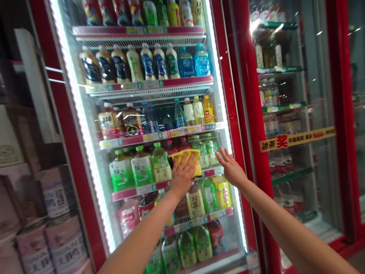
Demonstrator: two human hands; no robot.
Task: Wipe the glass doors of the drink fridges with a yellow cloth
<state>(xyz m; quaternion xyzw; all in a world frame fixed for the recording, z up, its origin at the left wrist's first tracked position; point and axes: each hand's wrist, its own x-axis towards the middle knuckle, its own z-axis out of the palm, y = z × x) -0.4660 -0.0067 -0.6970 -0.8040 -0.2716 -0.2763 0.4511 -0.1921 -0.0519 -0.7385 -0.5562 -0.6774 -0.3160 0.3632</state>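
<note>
My left hand (184,173) lies spread on a yellow cloth (194,156), pressing it against the glass door of a lit drinks fridge (67,152). The cloth shows above and to the right of the fingers, in front of the shelf of green tea bottles (142,165). To the right, my right hand (231,167) has its fingers apart and holds nothing, near the door's right side. Both arms reach up from the bottom of the view.
Red frame (251,95) stands at the fridge's right, beside a second glass-door fridge with a yellow strip label (298,139). Stacked cartons (64,243) are at the lower left. A pale vertical handle (37,83) shows at the upper left.
</note>
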